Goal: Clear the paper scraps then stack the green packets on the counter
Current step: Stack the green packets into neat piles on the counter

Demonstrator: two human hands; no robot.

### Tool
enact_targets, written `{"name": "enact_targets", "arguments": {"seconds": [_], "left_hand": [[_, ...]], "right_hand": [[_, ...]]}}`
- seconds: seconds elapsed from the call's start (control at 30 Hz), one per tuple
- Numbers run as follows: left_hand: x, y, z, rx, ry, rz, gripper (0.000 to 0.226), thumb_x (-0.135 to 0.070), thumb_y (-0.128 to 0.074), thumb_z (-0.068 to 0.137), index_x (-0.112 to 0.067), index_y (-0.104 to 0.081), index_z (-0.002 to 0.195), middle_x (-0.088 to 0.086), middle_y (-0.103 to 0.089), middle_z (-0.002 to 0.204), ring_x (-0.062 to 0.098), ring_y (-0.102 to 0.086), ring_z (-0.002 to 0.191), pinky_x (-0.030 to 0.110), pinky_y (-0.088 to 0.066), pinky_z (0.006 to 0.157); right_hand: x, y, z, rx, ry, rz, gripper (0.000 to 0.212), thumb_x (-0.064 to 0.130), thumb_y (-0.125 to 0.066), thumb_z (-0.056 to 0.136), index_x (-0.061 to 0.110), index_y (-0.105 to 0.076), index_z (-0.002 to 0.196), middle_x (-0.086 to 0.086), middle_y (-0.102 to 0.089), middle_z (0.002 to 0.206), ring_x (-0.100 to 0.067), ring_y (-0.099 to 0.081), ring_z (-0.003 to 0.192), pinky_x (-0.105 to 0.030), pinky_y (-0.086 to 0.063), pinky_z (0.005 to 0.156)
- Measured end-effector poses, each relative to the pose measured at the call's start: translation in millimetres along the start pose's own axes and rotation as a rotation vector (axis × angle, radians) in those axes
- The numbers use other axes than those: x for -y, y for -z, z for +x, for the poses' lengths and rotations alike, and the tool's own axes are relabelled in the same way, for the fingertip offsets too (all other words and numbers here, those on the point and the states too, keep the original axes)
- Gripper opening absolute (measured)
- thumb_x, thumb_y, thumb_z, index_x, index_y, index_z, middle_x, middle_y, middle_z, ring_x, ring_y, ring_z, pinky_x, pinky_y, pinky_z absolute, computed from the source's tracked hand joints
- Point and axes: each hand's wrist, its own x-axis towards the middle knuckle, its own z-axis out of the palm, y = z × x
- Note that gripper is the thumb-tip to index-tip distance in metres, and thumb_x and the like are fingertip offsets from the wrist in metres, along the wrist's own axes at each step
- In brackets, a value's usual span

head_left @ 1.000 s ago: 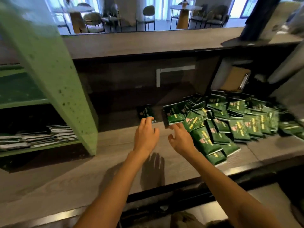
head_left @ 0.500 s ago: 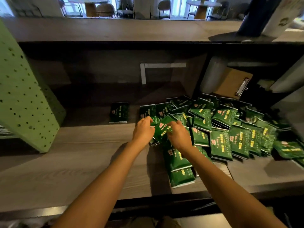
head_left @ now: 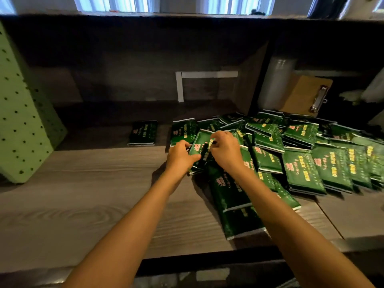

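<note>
A loose heap of green packets [head_left: 301, 161] with red and yellow print covers the right half of the wooden counter [head_left: 87, 194]. At the heap's left edge both hands hold one green packet [head_left: 199, 147], tilted up off the pile. My left hand [head_left: 179, 155] grips its lower left side, thumb on the face. My right hand [head_left: 225, 149] pinches its upper right edge. One separate green packet [head_left: 143, 133] lies flat and alone further left, near the back of the counter. No paper scraps are visible.
A green perforated panel [head_left: 22, 125] leans at the far left. Behind the heap stand a brown clipboard [head_left: 305, 94] and a pale cylinder [head_left: 274, 84]. White tape [head_left: 180, 86] marks the back wall. Bare counter lies left of my arms.
Both hands went from hovering open above the counter to the heap's left edge and took hold of one packet, now lifted. The view shifted left and closer.
</note>
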Motion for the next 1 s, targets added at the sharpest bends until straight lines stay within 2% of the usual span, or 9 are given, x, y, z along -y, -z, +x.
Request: {"name": "enact_targets", "arguments": {"seconds": [0.13, 0.2, 0.43, 0.5, 0.6, 0.7, 0.77, 0.87, 1.0], "left_hand": [[8.5, 6.2, 0.7, -0.023, 0.037, -0.135, 0.008, -0.015, -0.070, 0.080, -0.008, -0.067, 0.084, 0.006, -0.062, 0.080, 0.022, -0.058, 0.082, 0.031, -0.044, 0.067], [16.1, 11.4, 4.3, -0.084, 0.055, -0.177, 0.022, -0.013, -0.066, 0.082, -0.015, -0.056, 0.062, 0.003, -0.053, 0.065, 0.021, -0.052, 0.075, 0.029, -0.037, 0.061], [20.6, 37.9, 11.1, -0.230, 0.060, -0.578, 0.021, 0.001, -0.056, 0.087, -0.011, -0.057, 0.069, 0.001, -0.055, 0.069, 0.021, -0.056, 0.080, 0.026, -0.041, 0.057], [9.7, 42.4, 12.1, -0.170, 0.072, -0.712, 0.007, 0.003, -0.055, 0.088, -0.001, -0.061, 0.088, 0.003, -0.057, 0.073, 0.021, -0.059, 0.075, 0.025, -0.047, 0.056], [-3.5, 45.0, 15.8, -0.026, 0.087, -0.809, 0.019, 0.003, -0.056, 0.089, -0.002, -0.059, 0.107, 0.005, -0.060, 0.080, 0.015, -0.058, 0.069, 0.026, -0.051, 0.057], [-3.5, 38.9, 25.0, 0.004, 0.071, -0.747, 0.011, -0.001, -0.056, 0.090, -0.006, -0.060, 0.099, 0.004, -0.059, 0.079, 0.014, -0.058, 0.071, 0.028, -0.050, 0.064], [1.5, 35.4, 30.9, -0.051, 0.056, -0.671, 0.010, -0.007, -0.051, 0.094, -0.007, -0.061, 0.093, 0.006, -0.060, 0.082, 0.015, -0.058, 0.070, 0.026, -0.049, 0.065], [18.8, 34.6, 43.9, -0.212, -0.037, -0.193, 0.026, -0.009, -0.043, 0.096, -0.008, -0.059, 0.117, 0.011, -0.061, 0.111, 0.024, -0.060, 0.098, 0.029, -0.047, 0.077], [28.6, 26.3, 43.7, -0.163, -0.280, 0.214, 0.043, -0.012, -0.032, 0.100, -0.012, -0.034, 0.143, 0.011, -0.036, 0.146, 0.025, -0.031, 0.134, 0.035, -0.028, 0.107]], "right_hand": [[3.4, -4.5, 3.1, 0.024, 0.034, 0.107, 0.042, -0.001, -0.052, 0.086, 0.005, -0.051, 0.128, -0.016, -0.058, 0.122, -0.030, -0.053, 0.114, -0.033, -0.042, 0.086], [5.1, -6.1, 3.9, 0.005, 0.039, 0.147, 0.041, 0.002, -0.054, 0.088, 0.006, -0.050, 0.129, -0.014, -0.060, 0.120, -0.029, -0.054, 0.112, -0.031, -0.042, 0.084], [17.6, -5.4, 13.6, 0.089, -0.109, 0.359, 0.039, 0.034, -0.060, 0.089, 0.000, -0.061, 0.108, -0.013, -0.057, 0.090, -0.023, -0.055, 0.086, -0.036, -0.049, 0.079], [25.9, -3.8, 17.3, 0.224, -0.194, 0.577, 0.049, 0.039, -0.061, 0.088, -0.003, -0.060, 0.112, -0.010, -0.055, 0.091, -0.019, -0.054, 0.084, -0.035, -0.055, 0.073], [29.2, -5.8, 22.4, 0.312, -0.257, 0.755, 0.037, 0.035, -0.061, 0.089, 0.006, -0.061, 0.111, -0.004, -0.062, 0.099, -0.013, -0.058, 0.084, -0.024, -0.049, 0.065], [22.5, -8.3, 25.5, 0.255, -0.291, 0.842, 0.008, 0.012, -0.058, 0.091, 0.009, -0.061, 0.097, -0.003, -0.065, 0.089, -0.008, -0.059, 0.071, -0.017, -0.046, 0.054], [15.2, -8.4, 28.2, 0.176, -0.337, 0.841, 0.005, 0.010, -0.058, 0.090, 0.005, -0.059, 0.091, -0.012, -0.066, 0.096, -0.016, -0.062, 0.078, -0.021, -0.045, 0.061], [2.2, -8.6, 32.4, 0.032, -0.421, 0.815, 0.030, 0.015, -0.059, 0.086, -0.007, -0.054, 0.106, -0.025, -0.060, 0.113, -0.036, -0.060, 0.101, -0.033, -0.040, 0.070], [-4.3, -5.3, 34.1, -0.089, -0.394, 0.733, 0.020, 0.010, -0.058, 0.086, -0.002, -0.053, 0.101, -0.021, -0.060, 0.099, -0.027, -0.057, 0.088, -0.044, -0.048, 0.076]]}}
